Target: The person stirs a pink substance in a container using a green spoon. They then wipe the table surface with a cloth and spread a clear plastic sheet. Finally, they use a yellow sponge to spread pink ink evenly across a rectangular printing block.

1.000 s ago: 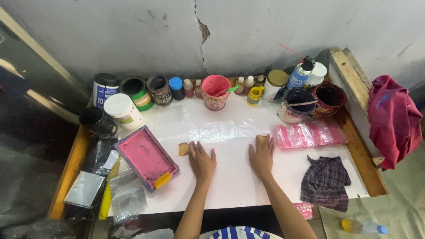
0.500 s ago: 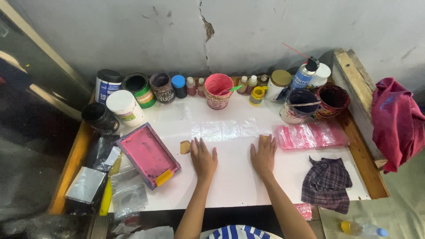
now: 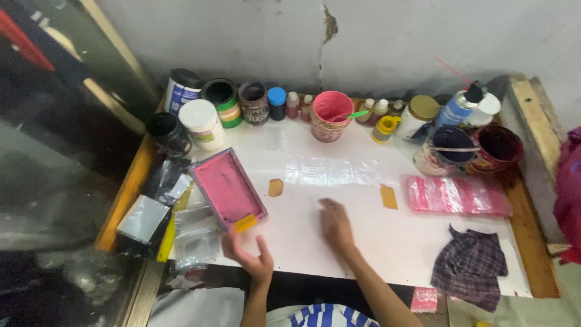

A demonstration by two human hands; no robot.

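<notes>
Your left hand (image 3: 251, 257), fingers spread and empty, reaches just below the pink framed screen (image 3: 228, 188) at the white table (image 3: 375, 236) edge; right hand (image 3: 334, 222) flat, holding nothing, screen not yet gripped.

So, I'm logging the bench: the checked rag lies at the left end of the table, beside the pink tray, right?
Not quite. In the head view the checked rag lies at the right end of the table, below the pink bags; the pink tray sits at the left.
</notes>
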